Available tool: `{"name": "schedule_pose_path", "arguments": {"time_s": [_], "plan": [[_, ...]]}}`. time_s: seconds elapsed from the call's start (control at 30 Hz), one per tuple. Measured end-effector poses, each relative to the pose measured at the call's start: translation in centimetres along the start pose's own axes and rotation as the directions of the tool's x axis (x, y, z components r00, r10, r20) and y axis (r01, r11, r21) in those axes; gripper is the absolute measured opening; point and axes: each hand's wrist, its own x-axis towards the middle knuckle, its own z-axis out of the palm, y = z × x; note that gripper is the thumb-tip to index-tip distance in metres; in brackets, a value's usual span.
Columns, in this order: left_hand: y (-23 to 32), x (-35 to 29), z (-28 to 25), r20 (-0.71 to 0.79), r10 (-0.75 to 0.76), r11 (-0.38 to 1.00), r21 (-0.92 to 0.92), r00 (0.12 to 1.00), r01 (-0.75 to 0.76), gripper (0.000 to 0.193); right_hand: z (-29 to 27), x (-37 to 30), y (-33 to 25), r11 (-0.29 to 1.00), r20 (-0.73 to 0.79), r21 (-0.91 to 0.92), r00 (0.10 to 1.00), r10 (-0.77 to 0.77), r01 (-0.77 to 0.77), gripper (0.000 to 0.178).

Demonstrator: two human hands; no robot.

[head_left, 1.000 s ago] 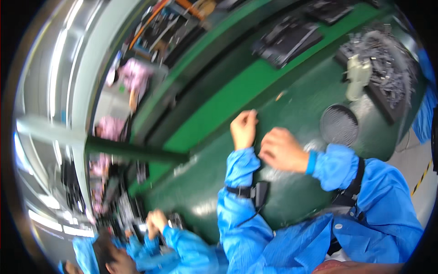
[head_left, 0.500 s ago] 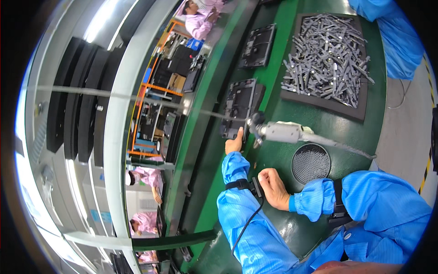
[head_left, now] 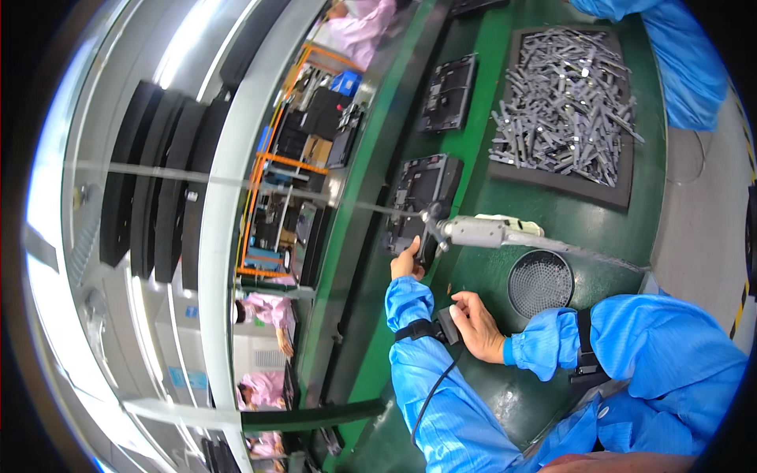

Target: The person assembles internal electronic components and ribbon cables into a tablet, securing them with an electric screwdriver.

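Observation:
My left hand [head_left: 406,258] reaches to the belt and grips the near end of a flat black device housing [head_left: 426,197], thumb on top; the fingers beneath are hidden. The housing lies tilted, with inner frames and parts showing. My right hand [head_left: 479,327] is over the green bench, its fingers bent together beside the black box [head_left: 448,325] strapped at my left wrist. Whatever the right fingers hold, if anything, is too small or hidden. Close by on the right stands a round black dish [head_left: 541,282] of small grey pieces.
A grey cylindrical nozzle [head_left: 477,232] on a cable hangs between hands and parts. Beyond it, a dark foam tray [head_left: 627,177] bears a heap of grey strips [head_left: 564,102]. Another black housing [head_left: 448,93] lies farther along the belt. A blue sleeve [head_left: 682,71] shows at upper right.
The view has shifted a little. My left hand and the housing sit slightly lower in the picture, the hand wrapped further round its edge. My right fingers have loosened a little.

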Motion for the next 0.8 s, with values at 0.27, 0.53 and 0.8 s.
{"name": "schedule_pose_path", "arguments": {"time_s": [0.27,0.53,0.8], "plan": [[-8.5,-8.7,-7.9,0.048,-0.034,0.927,-0.371,0.998,0.05,0.03,0.7,0.1,1.2,0.993,0.107,0.004,0.988,0.115,-0.116,0.062],[-16.2,-27.4,-4.6,0.09,0.006,0.749,-0.66,0.996,0.055,0.042,0.3,2.1,3.7,0.972,0.39,-0.228,0.91,0.143,-0.055,0.081],[-15.1,-32.2,-10.2,0.338,0.185,0.972,-0.2,0.923,-0.122,0.017,-3.7,3.6,-2.6,0.736,0.676,-0.573,0.716,0.176,0.36,0.064]]}}
